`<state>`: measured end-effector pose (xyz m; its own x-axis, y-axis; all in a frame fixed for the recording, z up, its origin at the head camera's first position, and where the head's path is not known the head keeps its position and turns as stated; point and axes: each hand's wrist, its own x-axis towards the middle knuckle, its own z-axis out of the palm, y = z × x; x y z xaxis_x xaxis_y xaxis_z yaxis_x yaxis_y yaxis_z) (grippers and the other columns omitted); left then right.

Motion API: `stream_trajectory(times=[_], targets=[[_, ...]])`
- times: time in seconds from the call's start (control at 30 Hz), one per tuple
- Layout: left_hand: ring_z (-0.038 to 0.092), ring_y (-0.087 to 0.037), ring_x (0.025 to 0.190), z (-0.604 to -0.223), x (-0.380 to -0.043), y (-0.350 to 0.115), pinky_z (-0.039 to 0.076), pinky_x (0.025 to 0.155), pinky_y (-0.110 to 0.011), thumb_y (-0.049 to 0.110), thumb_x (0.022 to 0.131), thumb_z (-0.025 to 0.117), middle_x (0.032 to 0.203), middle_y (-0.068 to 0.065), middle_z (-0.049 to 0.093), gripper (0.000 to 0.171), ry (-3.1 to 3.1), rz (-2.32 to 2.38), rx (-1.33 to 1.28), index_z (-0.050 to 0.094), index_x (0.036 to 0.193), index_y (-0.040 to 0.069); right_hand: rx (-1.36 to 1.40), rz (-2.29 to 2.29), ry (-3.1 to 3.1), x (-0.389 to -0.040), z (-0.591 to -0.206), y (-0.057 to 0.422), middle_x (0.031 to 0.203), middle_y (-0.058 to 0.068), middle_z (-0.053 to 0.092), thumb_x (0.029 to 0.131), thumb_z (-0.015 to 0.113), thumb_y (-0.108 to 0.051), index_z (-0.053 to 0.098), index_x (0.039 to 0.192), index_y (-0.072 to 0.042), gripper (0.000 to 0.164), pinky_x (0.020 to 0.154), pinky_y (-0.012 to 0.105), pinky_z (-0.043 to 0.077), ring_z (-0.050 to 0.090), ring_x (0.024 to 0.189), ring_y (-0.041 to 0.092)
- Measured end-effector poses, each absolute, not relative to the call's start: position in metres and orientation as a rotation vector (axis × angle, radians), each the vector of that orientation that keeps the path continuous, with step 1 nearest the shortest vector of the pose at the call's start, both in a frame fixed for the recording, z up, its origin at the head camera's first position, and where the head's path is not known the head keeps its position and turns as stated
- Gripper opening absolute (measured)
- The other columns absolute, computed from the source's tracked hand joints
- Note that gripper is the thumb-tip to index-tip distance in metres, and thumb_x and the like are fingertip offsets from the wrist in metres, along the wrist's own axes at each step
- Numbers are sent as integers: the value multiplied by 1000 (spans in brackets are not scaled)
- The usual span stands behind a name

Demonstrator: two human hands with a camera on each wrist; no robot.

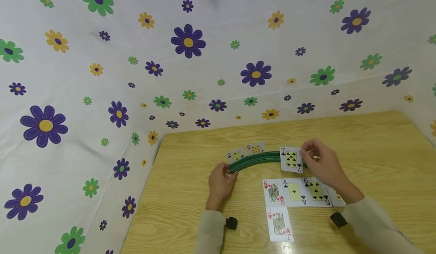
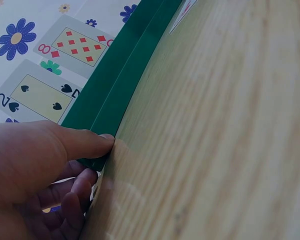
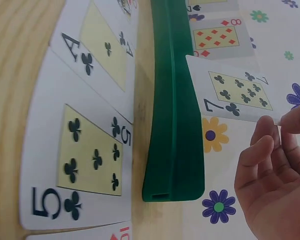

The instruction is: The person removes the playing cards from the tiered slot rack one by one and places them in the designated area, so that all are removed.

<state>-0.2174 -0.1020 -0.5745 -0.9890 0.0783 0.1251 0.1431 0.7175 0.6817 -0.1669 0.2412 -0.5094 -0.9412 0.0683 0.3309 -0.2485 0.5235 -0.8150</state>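
Note:
A curved green card holder (image 1: 255, 159) stands on the wooden table. My left hand (image 1: 219, 184) grips its left end, thumb on the front side and fingers behind, as the left wrist view shows. In the holder stand the two of spades (image 2: 40, 97) and the eight of diamonds (image 2: 77, 47). My right hand (image 1: 321, 163) pinches the seven of clubs (image 3: 240, 90) by one edge between thumb and fingers. That card overlaps the holder's right part in the head view, its face toward me.
On the table (image 1: 180, 193) before the holder lie the queen of hearts (image 1: 273, 192), ace of clubs (image 1: 294, 192), five of clubs (image 1: 316, 192) and a partly covered red card (image 1: 337, 199). The jack of hearts (image 1: 279, 224) lies below the queen. A flowered sheet (image 1: 218, 57) hangs behind.

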Motion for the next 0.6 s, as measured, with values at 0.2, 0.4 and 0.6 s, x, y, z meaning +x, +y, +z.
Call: stream_trajectory(times=[0.2,0.4,0.6], targets=[[55,-4,70,-575,-218,-102,45,68,-27,23,96,85,95,-3,71,21,-2816,-1118,-196,72,104,9,156,1397,-2481,-157,-514,241,93,6,69,106,68,-6,68,112,-4,6,68,20,47,57,77,5],[55,-4,71,-575,-217,-102,44,68,-26,23,96,85,94,-2,71,20,-2806,-1123,-201,72,103,9,144,1427,-2517,-148,-517,240,88,3,70,103,70,-5,70,107,-5,4,62,22,48,60,72,5],[56,-4,71,-575,-217,-102,45,68,-26,23,96,84,95,-3,71,20,-2806,-1126,-209,72,104,9,81,1486,-2570,-137,-518,240,86,5,70,102,69,-7,70,104,-5,3,55,26,50,63,65,6]])
